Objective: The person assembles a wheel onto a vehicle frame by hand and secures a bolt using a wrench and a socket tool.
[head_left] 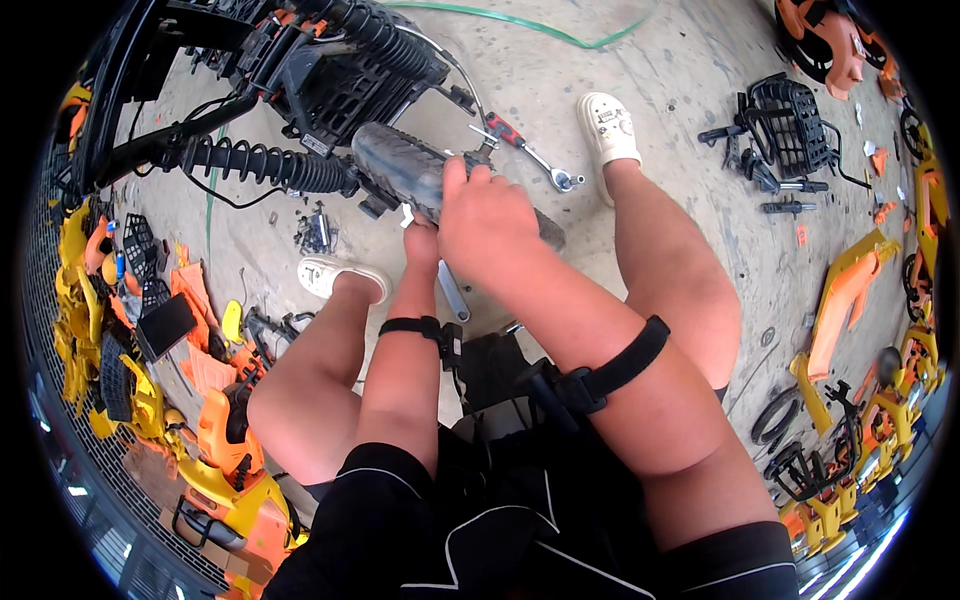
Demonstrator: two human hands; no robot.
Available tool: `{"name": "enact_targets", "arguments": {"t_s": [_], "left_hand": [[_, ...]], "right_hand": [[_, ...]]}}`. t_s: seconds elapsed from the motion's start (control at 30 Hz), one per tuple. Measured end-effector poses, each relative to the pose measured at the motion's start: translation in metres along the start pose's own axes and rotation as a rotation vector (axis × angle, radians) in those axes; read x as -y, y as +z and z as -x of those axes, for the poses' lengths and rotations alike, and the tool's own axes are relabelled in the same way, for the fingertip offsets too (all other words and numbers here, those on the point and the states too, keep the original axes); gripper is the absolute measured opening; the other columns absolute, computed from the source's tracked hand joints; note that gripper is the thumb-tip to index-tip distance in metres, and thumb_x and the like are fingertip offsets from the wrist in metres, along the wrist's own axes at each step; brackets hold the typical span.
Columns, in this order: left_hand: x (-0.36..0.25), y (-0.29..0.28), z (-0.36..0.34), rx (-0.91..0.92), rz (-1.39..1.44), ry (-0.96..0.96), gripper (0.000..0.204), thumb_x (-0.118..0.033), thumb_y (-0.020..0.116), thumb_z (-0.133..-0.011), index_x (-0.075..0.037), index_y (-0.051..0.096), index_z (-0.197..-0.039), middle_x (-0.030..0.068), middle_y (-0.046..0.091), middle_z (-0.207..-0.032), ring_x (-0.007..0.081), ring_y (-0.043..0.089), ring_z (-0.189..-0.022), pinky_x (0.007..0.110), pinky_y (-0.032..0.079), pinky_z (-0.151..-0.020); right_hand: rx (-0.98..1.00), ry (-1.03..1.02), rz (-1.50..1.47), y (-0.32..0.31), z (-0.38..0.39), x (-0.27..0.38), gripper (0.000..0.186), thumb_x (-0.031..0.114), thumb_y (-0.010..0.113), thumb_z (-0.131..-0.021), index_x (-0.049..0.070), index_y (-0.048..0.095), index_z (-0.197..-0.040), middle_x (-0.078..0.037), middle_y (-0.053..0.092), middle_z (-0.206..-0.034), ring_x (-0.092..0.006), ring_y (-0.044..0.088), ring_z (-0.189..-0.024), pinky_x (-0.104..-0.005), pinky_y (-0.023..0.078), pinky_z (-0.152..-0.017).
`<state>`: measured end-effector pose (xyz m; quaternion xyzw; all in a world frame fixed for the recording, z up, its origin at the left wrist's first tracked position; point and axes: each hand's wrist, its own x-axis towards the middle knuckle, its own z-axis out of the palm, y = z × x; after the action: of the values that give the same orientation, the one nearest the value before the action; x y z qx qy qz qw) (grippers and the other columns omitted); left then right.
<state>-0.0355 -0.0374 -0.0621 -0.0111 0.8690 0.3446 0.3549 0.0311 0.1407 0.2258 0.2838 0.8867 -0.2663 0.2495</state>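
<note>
A black-tyred wheel (402, 172) stands between two coil-spring shock absorbers (265, 165) of a black vehicle frame. My right hand (490, 220) reaches across the tyre, its fingers curled over it and pressed together. Low on the wheel's left side is my left hand (422, 243), its fingers mostly hidden by the tyre and my right hand. A small white piece (407, 216) shows right by it. Just below my hands a silver wrench (454, 292) sticks out; its upper end is covered. A ratchet with a red handle (507, 131) lies on the floor right of the wheel.
My legs frame the wheel, with white clogs (610, 128) on both sides. Orange and yellow body panels (215, 430) are heaped at left; more panels (845, 290) lie at right. A black basket-like part (790, 125) sits upper right. Small dark parts (316, 232) lie near my left foot.
</note>
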Motion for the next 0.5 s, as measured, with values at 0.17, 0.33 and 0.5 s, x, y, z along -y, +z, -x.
{"name": "enact_targets", "arguments": {"t_s": [0.17, 0.33, 0.5], "left_hand": [[-0.057, -0.016, 0.011, 0.416, 0.468, -0.594, 0.035, -0.033, 0.030, -0.108, -0.014, 0.056, -0.096, -0.0006, 0.055, -0.065, 0.0086, 0.039, -0.042, 0.026, 0.027, -0.039], [-0.025, -0.002, -0.005, 0.438, 0.483, -0.487, 0.039, -0.039, 0.029, -0.108, -0.015, 0.054, -0.090, -0.0003, 0.052, -0.064, 0.0093, 0.036, -0.043, 0.026, 0.032, -0.041], [0.052, 0.007, -0.033, 0.171, 0.601, -0.188, 0.053, -0.048, 0.027, -0.109, -0.009, 0.061, -0.097, 0.0044, 0.059, -0.066, 0.0187, 0.051, -0.050, 0.035, 0.043, -0.046]], "right_hand": [[-0.025, 0.003, 0.022, 0.000, 0.002, -0.008, 0.080, 0.033, 0.078, -0.084, -0.002, 0.037, -0.143, -0.021, 0.061, -0.123, -0.0341, 0.065, -0.111, -0.0411, 0.051, -0.093], [-0.039, 0.009, 0.003, 0.000, 0.000, -0.011, 0.081, 0.034, 0.079, -0.083, -0.002, 0.036, -0.143, -0.023, 0.060, -0.123, -0.0356, 0.065, -0.111, -0.0437, 0.051, -0.094], [-0.031, -0.040, -0.024, -0.005, 0.004, 0.004, 0.072, 0.031, 0.077, -0.084, -0.002, 0.039, -0.136, -0.023, 0.060, -0.122, -0.0368, 0.065, -0.110, -0.0453, 0.052, -0.094]]}}
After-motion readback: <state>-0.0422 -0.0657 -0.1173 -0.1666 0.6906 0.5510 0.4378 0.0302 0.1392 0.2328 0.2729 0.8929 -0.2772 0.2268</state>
